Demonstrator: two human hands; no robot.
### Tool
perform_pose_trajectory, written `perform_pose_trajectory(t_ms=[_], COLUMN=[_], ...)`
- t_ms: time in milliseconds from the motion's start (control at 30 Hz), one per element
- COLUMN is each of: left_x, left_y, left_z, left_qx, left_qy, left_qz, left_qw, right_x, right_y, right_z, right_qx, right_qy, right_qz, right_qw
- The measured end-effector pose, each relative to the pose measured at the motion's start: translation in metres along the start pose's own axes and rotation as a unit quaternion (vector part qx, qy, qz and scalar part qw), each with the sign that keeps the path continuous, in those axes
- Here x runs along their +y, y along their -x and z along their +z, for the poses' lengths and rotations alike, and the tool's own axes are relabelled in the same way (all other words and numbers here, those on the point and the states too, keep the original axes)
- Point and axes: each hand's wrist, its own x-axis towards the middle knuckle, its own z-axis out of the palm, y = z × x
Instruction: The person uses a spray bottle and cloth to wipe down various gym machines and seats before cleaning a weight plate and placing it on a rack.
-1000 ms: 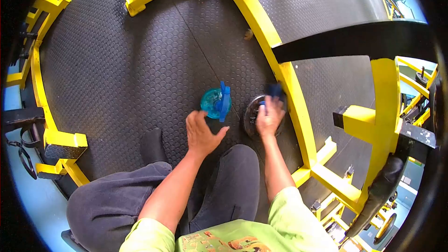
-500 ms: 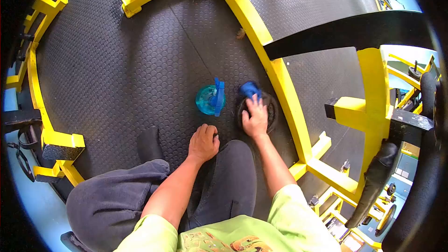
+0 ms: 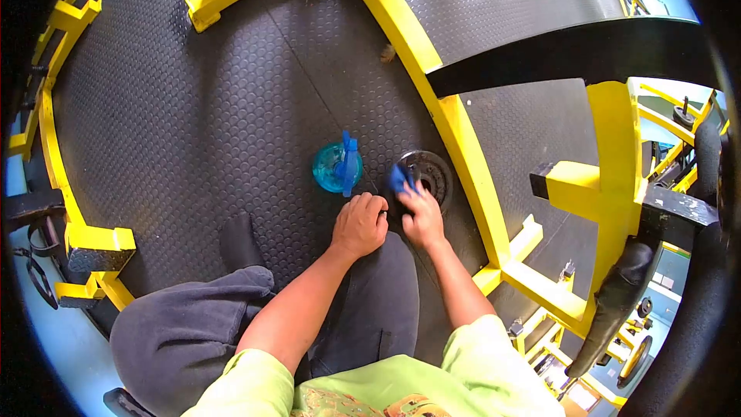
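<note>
With the view read as a clock face, twelve at the top, a yellow frame (image 3: 51, 135) stood at nine o'clock, near the left edge. Towards eight o'clock, one leg of the dark trousers (image 3: 185, 316) lay folded, and a black shoe (image 3: 242, 241) was on the textured black floor (image 3: 239, 100).

Just left of the middle, a clear turquoise bottle (image 3: 329, 167) with a blue top (image 3: 350, 164) was on the floor. At five o'clock from it, just beside it, was the left hand (image 3: 360, 225), back upward. Its fingers were bent and drawn close together; their tips were turned out of sight, so how tightly they had closed, and on what, could not be told.

To the right, a blue cloth (image 3: 400, 177), blurred, was bunched at the fingers of the right hand (image 3: 423, 218). Those fingers were part bent, gripping the cloth against the ten o'clock side of a round black weight plate (image 3: 438, 178). The plate was flat on the floor at three o'clock from the bottle, well apart from it, and the right hand reached over its rim from six o'clock.

Close by the plate's three o'clock side ran a yellow floor beam (image 3: 472, 177). Farther right, at two o'clock in the view, a long black bar (image 3: 571, 54) reached across, above a yellow upright (image 3: 614, 135).
</note>
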Motion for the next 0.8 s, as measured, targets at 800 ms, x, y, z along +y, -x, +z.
perform_pose_trajectory(t_ms=[800], left_x=[0.026], left_y=[-0.051], left_z=[0.113], left_qx=[-0.306], left_qy=[-0.339], left_qz=[0.13], left_qw=[0.88], right_x=[-0.042], right_y=[0.169], right_z=[-0.067], right_qx=[0.189], right_qy=[-0.368], right_qz=[0.519], right_qw=[0.748])
